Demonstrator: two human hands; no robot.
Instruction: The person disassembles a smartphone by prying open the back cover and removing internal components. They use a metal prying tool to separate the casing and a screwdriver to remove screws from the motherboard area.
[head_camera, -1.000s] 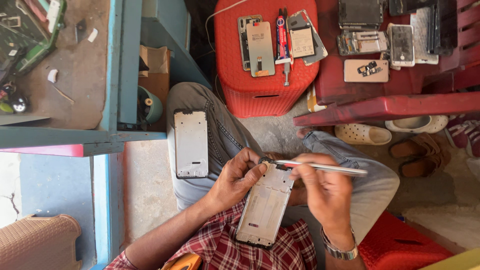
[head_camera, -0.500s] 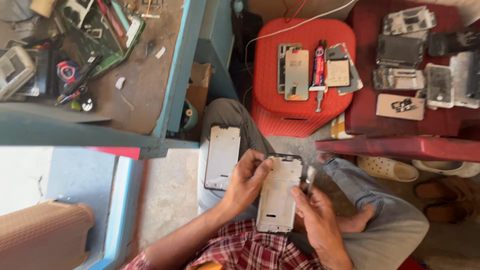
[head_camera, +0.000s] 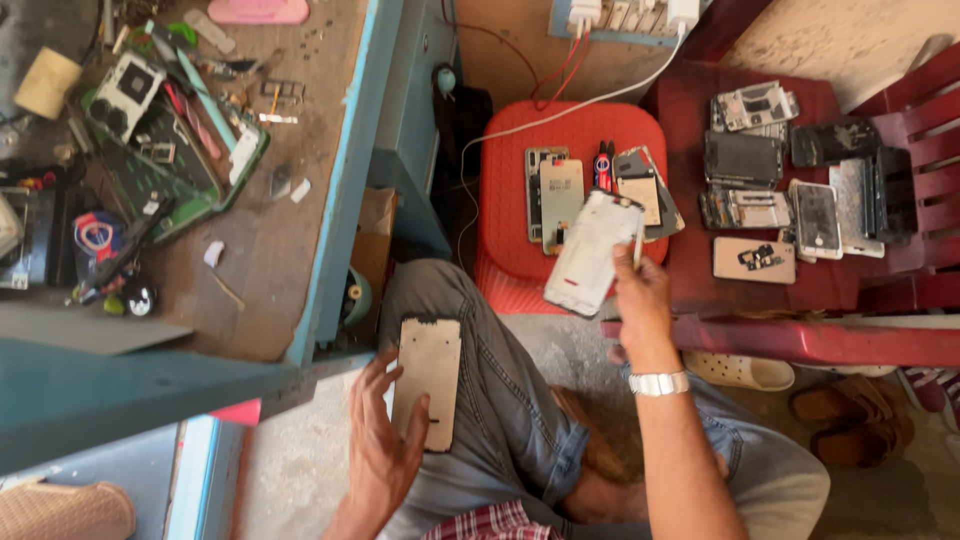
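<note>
left hand (head_camera: 385, 455): lowered on thigh, fingers wrapped on beige phone panel (head_camera: 428, 380) lying on the jeans | right hand (head_camera: 640, 295): arm stretched forward, fingers clamped on white phone frame (head_camera: 592, 253), tilted, above red stool (head_camera: 510, 190)

The right hand (head_camera: 640, 295) covers the near corner of the white phone shell (head_camera: 592, 252) it lifts, and its fingertips sit behind that shell. A thin tool (head_camera: 638, 250) shows only as a short sliver above the hand; what kind it is cannot be told. The left hand (head_camera: 385, 440) overlaps the near end of the phone frame (head_camera: 428, 375) on the knee, its thumb across the lower corner. The shell hides part of the phone parts (head_camera: 560, 195) on the red stool (head_camera: 510, 170) beyond the right hand. Up and left of the left hand, the bench clutter (head_camera: 150, 150) is too tangled to sort, and the picture's edge cuts it off.
</note>
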